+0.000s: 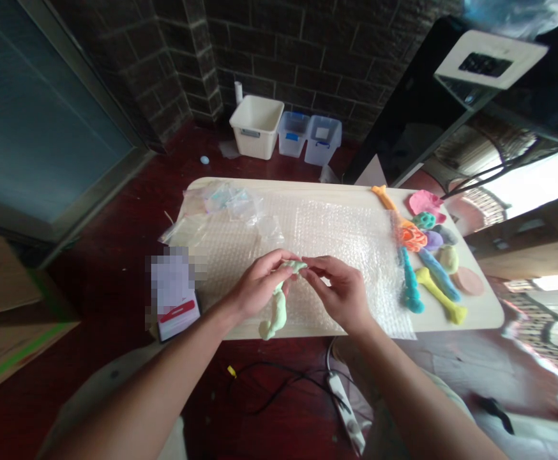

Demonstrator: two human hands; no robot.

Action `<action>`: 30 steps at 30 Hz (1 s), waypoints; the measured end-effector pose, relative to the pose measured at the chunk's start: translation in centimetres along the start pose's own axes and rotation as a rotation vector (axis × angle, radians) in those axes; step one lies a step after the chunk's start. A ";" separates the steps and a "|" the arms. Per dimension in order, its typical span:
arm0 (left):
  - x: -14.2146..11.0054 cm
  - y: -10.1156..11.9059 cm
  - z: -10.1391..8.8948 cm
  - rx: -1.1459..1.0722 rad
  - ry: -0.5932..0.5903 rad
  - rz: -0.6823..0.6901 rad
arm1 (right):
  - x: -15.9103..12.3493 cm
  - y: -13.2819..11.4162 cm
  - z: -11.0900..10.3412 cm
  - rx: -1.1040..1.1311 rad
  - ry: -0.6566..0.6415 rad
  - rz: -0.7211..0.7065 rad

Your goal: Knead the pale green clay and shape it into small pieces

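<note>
A long, lumpy piece of pale green modelling clay (278, 313) hangs above the bubble wrap (336, 236), near the table's front edge. My left hand (260, 284) is closed around its upper part, with the lower part dangling below the fingers. The fingertips of my right hand (339, 287) pinch the clay's upper right end. To the right lie shaped clay pieces: a teal rod (410, 281), a yellow bone shape (442, 295), a blue rod (439, 275), an orange piece (410, 235) and a pink one (426, 204).
Clear plastic bags (233, 203) lie at the table's back left. A box with a red stripe (177, 313) stands by the left edge. Beyond the table, a cream bin (257, 128) and two clear bins stand on the floor. A power strip (346, 412) and black cables lie below.
</note>
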State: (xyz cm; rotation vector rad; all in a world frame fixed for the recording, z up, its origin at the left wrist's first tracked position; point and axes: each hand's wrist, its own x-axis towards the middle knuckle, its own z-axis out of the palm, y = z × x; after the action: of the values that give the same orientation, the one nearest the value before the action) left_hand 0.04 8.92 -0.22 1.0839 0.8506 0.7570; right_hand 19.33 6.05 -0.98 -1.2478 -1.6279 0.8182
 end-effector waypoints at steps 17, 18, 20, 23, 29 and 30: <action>-0.3 0.0 -0.3 0.440 0.073 0.219 | -0.3 -0.9 0.0 0.216 -0.032 0.155; -0.3 0.0 -0.3 0.456 0.071 0.227 | -0.3 -0.9 0.0 0.176 -0.032 0.140; -0.2 0.0 -0.4 0.483 0.056 0.238 | -0.5 -0.9 -0.1 0.077 -0.016 0.094; -0.1 0.0 -0.5 0.510 0.040 0.260 | -0.6 -1.0 -0.1 -0.033 0.004 0.023; -0.2 0.1 -0.5 0.506 0.021 0.227 | -0.4 -1.5 -0.1 -0.097 -0.016 -0.029; -0.2 0.0 -0.5 0.497 0.022 0.214 | -0.4 -1.6 -0.1 -0.102 -0.016 -0.033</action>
State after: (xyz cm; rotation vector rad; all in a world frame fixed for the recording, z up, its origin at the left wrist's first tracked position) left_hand -0.46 8.99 -0.26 1.6301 0.9796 0.7528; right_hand 18.90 5.21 0.33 -1.2843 -1.7171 0.7346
